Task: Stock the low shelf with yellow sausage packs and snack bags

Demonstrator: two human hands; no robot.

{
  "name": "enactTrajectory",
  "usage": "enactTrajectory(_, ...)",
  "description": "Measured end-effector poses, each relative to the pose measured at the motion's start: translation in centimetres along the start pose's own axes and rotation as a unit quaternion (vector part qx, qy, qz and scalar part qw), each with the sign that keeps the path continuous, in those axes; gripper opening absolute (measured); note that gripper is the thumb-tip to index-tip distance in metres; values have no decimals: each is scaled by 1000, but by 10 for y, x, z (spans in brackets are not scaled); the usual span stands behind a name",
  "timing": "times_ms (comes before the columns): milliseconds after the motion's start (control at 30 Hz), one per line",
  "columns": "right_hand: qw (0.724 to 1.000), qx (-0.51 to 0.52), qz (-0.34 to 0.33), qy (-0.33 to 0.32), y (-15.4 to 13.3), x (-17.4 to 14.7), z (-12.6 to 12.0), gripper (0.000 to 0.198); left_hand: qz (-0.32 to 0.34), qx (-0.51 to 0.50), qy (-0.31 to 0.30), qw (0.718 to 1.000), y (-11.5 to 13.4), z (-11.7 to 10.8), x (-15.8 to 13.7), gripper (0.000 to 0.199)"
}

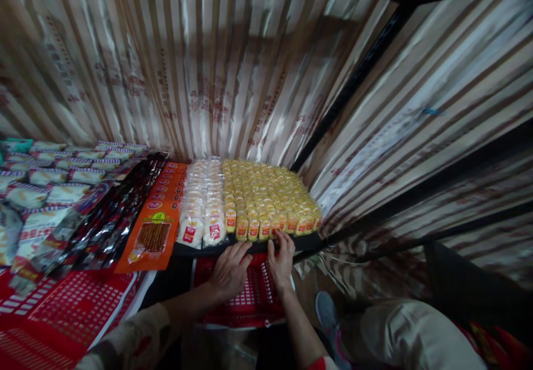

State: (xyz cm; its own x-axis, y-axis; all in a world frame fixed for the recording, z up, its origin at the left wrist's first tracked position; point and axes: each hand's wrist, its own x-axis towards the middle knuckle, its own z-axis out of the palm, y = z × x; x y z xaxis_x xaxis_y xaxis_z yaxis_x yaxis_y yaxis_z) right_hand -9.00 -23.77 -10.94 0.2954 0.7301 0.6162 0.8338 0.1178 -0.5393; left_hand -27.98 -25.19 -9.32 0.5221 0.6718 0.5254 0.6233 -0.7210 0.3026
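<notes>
Many small yellow wrapped packets [270,192] with orange-red labels stand in close rows on a dark shelf. My right hand [282,256] is at their front row, fingers bent forward and apart, the fingertips touching or very close to the front packets. My left hand [232,267] lies at the shelf's front edge, its fingers stretched out towards the packets and nothing seen in it. To the left of the yellow rows are two rows of white round items in clear wrap [204,198].
An orange snack pack [152,225], dark shiny packs [110,214] and pale packets [48,178] lie further left. Red baskets [83,303] sit below the shelf. Behind hangs striped sheeting [208,70] with a black pole [353,86]. A shoe [327,314] shows at lower right.
</notes>
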Motion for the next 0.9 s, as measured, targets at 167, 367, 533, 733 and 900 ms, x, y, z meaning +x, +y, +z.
enactTrajectory(167,999,-22,-20,20,-23,-4,1,29,2,5,-25,1000,-13,-3,-10,41)
enactTrajectory(367,999,-20,-42,-28,-52,-22,7,33,11,-11,-72,997,-25,7,-5,48)
enactTrajectory(533,994,-29,-61,-86,-59,-31,17,39,-3,-16,-69,997,-28,17,-6,48)
enactTrajectory(733,992,-42,-54,-104,-54,-33,26,42,-6,-21,-79,997,-26,15,-6,48)
enactTrajectory(900,990,-43,-71,-115,-46,-34,27,45,-10,-26,-76,997,-23,10,-9,46)
